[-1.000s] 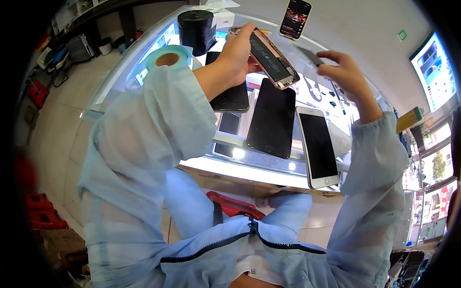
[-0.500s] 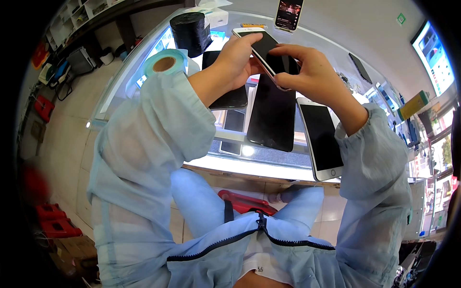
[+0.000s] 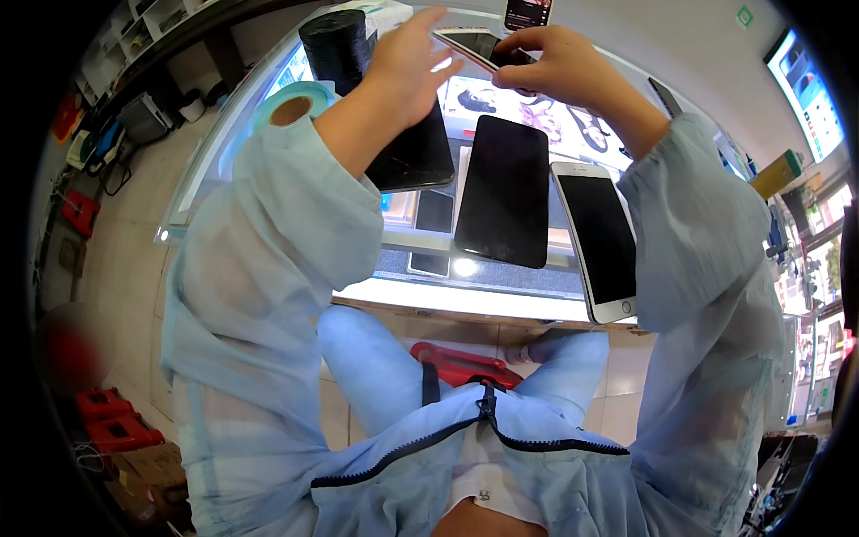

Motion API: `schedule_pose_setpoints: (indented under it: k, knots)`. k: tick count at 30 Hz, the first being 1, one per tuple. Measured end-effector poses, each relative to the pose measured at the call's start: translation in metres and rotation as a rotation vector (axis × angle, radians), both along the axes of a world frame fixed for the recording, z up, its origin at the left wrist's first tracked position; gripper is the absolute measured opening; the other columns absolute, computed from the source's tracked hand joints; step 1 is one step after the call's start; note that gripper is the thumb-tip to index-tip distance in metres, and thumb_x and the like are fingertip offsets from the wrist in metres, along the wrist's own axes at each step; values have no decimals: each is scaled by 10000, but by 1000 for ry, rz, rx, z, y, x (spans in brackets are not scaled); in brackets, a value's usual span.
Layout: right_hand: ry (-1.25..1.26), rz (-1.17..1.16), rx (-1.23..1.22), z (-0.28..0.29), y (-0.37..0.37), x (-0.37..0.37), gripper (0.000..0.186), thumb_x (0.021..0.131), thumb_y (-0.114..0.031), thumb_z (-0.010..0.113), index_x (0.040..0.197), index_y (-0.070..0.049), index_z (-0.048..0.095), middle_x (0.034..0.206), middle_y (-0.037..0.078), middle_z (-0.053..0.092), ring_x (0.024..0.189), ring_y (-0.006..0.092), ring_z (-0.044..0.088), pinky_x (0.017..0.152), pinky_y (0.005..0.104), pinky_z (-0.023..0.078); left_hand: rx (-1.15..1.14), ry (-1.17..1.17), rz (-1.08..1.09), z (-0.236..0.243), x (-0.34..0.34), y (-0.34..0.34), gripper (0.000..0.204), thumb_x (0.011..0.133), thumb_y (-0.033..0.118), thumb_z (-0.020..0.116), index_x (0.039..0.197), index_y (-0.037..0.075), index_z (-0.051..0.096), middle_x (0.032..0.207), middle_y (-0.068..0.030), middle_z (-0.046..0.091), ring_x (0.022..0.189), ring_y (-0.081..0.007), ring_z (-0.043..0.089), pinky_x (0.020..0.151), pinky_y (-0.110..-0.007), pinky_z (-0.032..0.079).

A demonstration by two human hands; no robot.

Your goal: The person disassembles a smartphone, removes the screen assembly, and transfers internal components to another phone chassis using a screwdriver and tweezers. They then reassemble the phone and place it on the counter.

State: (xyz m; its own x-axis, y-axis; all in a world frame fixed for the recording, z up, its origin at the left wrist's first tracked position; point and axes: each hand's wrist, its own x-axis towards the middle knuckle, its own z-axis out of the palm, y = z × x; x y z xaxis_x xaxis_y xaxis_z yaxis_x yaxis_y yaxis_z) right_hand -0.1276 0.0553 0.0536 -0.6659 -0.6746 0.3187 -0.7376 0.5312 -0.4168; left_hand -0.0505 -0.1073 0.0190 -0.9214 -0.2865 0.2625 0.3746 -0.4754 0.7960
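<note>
The right hand (image 3: 562,72) holds the phone (image 3: 472,42) by its right end, with the thumb at the near edge and the fingers bent over the dark screen. The phone has a white rim and is up over the far part of the glass counter (image 3: 474,306), tipped a bit. The left hand (image 3: 404,72) has let go: its fingers are spread and it grips nothing. It is just beside the left end of the phone, and I cannot tell if a fingertip touches it. Under the left wrist lies a dark slab (image 3: 416,157), partly hidden by the arm. To the right of it, near the middle, a black phone (image 3: 503,192) lies flat with its shiny front up. Next to that, on the right, is a white phone (image 3: 598,242) with a black screen and a round button, close to the near edge of the counter. On the left side there is a blue roll (image 3: 291,111) with a brown middle, and behind it a black roll (image 3: 335,49). At the far edge, a small phone (image 3: 528,12) stands up with its screen lit. Bright pictures (image 3: 546,116) show on the counter past the black phone. A big screen (image 3: 805,98) glows on the wall at the right.
</note>
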Motion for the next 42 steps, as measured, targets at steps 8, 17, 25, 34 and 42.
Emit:
schedule_pose_setpoints:
  k: [8,17,25,34,42]
  knots:
    - [124,-84,329,-25,-41,-2,497,654,-457,688,898,-23,684,747,113,664,680,232,642,655,314,500,-81,-68,57,-9,-9,-15,624,919,270,525,1417,37,230,1436,-314,110,1346,-407,187,1092,-445,245]
    - [315,64,220,20,22,11,654,683,-538,732,1118,-61,628,1047,174,640,956,327,622,780,374,505,-419,7,130,-16,-11,-21,574,872,328,602,1316,29,398,1344,-201,364,1275,-293,348,1054,-371,297]
    - [-29,340,319,19,145,133,700,547,-181,831,1165,-3,554,1211,225,540,1013,392,572,877,391,466,-1589,604,-12,4,48,31,686,659,300,790,1231,43,511,1283,-132,497,1252,-304,413,1028,-380,328]
    - [120,346,267,-15,178,138,540,672,-234,736,1103,43,564,1211,238,534,1035,384,562,876,408,466,-1871,527,-306,-5,63,88,1200,420,572,833,1396,100,320,1405,-292,282,1273,-455,323,1043,-454,301]
    - [301,391,343,-19,175,147,553,736,-277,677,1148,50,505,1158,241,554,1076,367,552,834,378,501,-1804,512,-294,-7,60,92,1263,394,596,831,1407,76,284,1347,-338,309,1214,-475,363,1013,-458,321]
